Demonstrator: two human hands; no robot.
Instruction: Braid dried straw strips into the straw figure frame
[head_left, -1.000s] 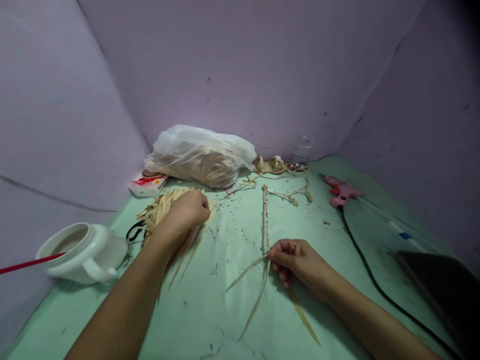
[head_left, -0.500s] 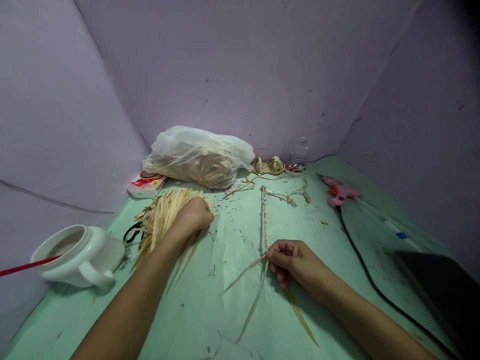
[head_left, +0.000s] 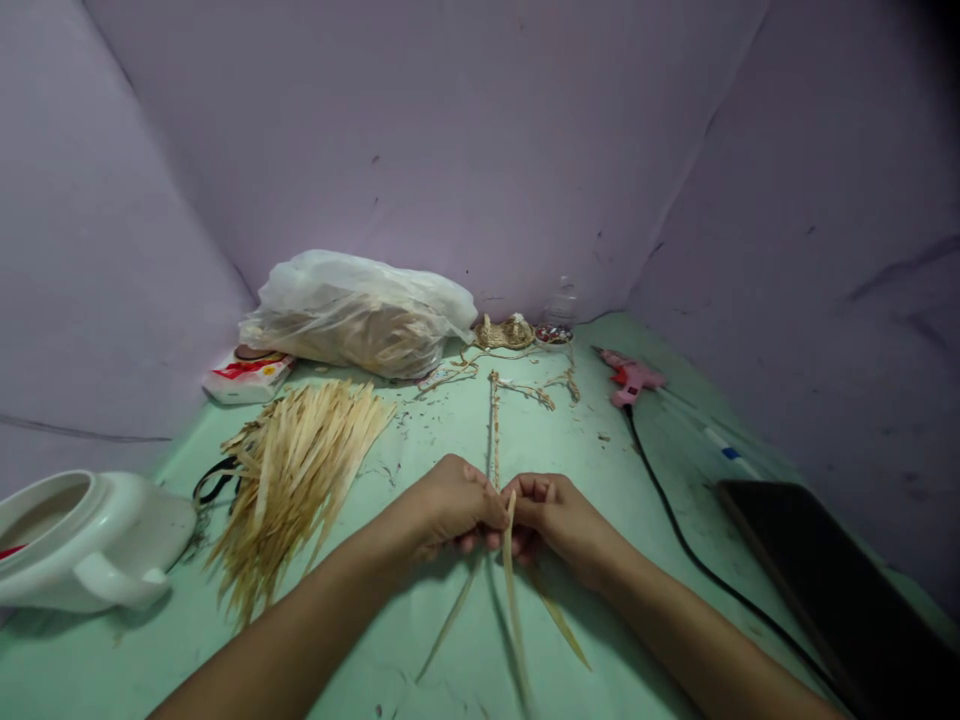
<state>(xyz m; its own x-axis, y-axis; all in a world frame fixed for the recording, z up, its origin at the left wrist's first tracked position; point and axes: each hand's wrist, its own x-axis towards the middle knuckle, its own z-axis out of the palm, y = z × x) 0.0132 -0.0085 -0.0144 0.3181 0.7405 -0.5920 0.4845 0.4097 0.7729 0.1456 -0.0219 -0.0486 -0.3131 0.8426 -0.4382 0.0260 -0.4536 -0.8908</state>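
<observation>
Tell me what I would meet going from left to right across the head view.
White handled pot → dried leaf strips bundle → left hand → right hand → pink glue gun → black flat device

Right of the strip bundle (head_left: 300,470), a hand could pass over the table (head_left: 439,430) as far as the braid (head_left: 494,430); the left hand (head_left: 457,505) bars this lane's near end. The plastic bag (head_left: 360,315) blocks behind the bundle, the white jug (head_left: 127,540) to its left. Far right of it runs a black cord (head_left: 670,508), seemingly low.
</observation>
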